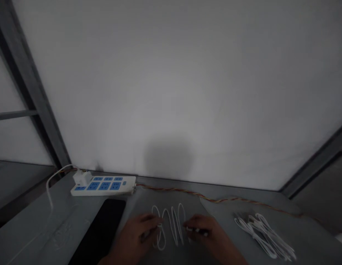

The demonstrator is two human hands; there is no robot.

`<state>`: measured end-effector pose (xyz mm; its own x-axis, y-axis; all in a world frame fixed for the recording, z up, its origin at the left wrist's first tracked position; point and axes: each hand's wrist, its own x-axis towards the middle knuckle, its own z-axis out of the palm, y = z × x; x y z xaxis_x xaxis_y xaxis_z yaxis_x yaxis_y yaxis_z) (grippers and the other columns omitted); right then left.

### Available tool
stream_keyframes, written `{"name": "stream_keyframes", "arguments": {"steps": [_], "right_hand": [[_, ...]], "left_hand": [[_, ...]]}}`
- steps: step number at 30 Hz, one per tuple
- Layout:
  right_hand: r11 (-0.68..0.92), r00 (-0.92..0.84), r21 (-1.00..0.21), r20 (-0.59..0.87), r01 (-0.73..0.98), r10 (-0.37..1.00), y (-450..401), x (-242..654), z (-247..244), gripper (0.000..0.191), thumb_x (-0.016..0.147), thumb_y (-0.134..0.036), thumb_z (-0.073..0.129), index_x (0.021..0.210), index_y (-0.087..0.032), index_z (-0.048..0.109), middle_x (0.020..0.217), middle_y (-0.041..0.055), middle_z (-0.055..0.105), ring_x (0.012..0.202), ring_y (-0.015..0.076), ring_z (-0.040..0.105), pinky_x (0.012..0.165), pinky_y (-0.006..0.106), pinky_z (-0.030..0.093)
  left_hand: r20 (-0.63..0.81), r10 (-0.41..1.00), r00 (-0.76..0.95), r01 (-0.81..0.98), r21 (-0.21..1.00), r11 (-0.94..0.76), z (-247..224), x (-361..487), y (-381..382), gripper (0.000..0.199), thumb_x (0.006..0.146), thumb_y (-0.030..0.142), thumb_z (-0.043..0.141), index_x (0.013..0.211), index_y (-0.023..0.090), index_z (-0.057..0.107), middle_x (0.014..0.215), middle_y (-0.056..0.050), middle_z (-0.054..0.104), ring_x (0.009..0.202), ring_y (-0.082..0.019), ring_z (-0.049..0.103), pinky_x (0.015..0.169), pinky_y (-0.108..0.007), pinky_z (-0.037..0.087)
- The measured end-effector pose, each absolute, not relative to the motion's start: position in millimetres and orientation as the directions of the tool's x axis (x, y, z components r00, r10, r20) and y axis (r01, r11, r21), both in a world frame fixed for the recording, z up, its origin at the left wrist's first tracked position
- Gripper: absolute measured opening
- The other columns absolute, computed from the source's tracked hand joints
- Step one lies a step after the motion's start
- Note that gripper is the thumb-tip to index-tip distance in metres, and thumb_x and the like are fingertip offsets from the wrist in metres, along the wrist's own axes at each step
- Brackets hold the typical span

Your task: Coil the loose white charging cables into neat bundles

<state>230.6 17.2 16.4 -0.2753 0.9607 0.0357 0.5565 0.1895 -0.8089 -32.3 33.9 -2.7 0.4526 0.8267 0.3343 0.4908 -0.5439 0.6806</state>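
Left hand (134, 235) and right hand (202, 232) sit apart, fingers curled, each seeming to pinch the white cable (173, 221) that stands between them in tall, narrow loops (the feed is dim, so I can't swear to the grip). My worry from here is those loops: uneven tension could spring them open or twist them into a tangle, and a stray tug could snag the coiled bundle (261, 235) lying off to the right. Behind the hands, a twisted red-and-yellow wire (215, 200) runs from the power strip (104, 186) along the table's (35, 217) back edge. No box or tray shows; the strip's blue socket panel holds only a white charger (82, 178), seated at its far end with its lead trailing left. A black slab (100, 228) lies beside the left hand.
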Motion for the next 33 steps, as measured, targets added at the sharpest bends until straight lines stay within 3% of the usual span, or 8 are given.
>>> {"name": "stream_keyframes", "arguments": {"steps": [6, 12, 23, 33], "right_hand": [[0.186, -0.278, -0.825, 0.036, 0.534, 0.96, 17.4, 234.8, 20.2, 0.019, 0.081, -0.024, 0.066, 0.093, -0.028, 0.079, 0.086, 0.0023, 0.074, 0.075, 0.0184, 0.064, 0.066, 0.026, 0.045], [0.169, -0.23, -0.811, 0.044, 0.56, 0.972, 19.7, 240.9, 20.1, 0.019, 0.082, -0.03, 0.066, 0.095, -0.028, 0.079, 0.084, 0.0022, 0.074, 0.072, 0.0185, 0.063, 0.066, 0.028, 0.045], [0.163, -0.233, -0.831, 0.041, 0.531, 0.971, 20.2, 241.1, 19.2, 0.019, 0.08, -0.026, 0.066, 0.094, -0.027, 0.08, 0.083, 0.0022, 0.074, 0.073, 0.0179, 0.063, 0.065, 0.026, 0.045], [0.157, -0.247, -0.842, 0.029, 0.517, 0.969, 19.5, 241.5, 20.5, 0.019, 0.082, -0.027, 0.065, 0.094, -0.029, 0.079, 0.088, 0.0016, 0.075, 0.077, 0.0188, 0.065, 0.067, 0.026, 0.046]], "left_hand": [[0.328, 0.834, 0.443, 0.516, 0.667, -0.537, -0.9, -33.6, 35.4, 0.027, 0.091, 0.024, 0.055, 0.11, 0.03, 0.073, 0.095, -0.003, 0.075, 0.075, -0.017, 0.069, 0.073, -0.026, 0.054], [0.31, 0.871, 0.381, 0.55, 0.68, -0.484, -3.7, -36.1, 37.1, 0.025, 0.092, 0.028, 0.054, 0.109, 0.029, 0.072, 0.106, -0.005, 0.075, 0.081, -0.02, 0.07, 0.078, -0.028, 0.054], [0.379, 0.831, 0.407, 0.483, 0.683, -0.548, -2.3, -38.4, 38.6, 0.027, 0.093, 0.025, 0.051, 0.11, 0.031, 0.071, 0.107, -0.002, 0.074, 0.094, -0.019, 0.07, 0.083, -0.025, 0.053], [0.364, 0.833, 0.416, 0.527, 0.65, -0.547, -3.4, -37.6, 38.2, 0.027, 0.095, 0.028, 0.048, 0.108, 0.029, 0.072, 0.105, -0.004, 0.074, 0.097, -0.02, 0.069, 0.085, -0.027, 0.052]]}}
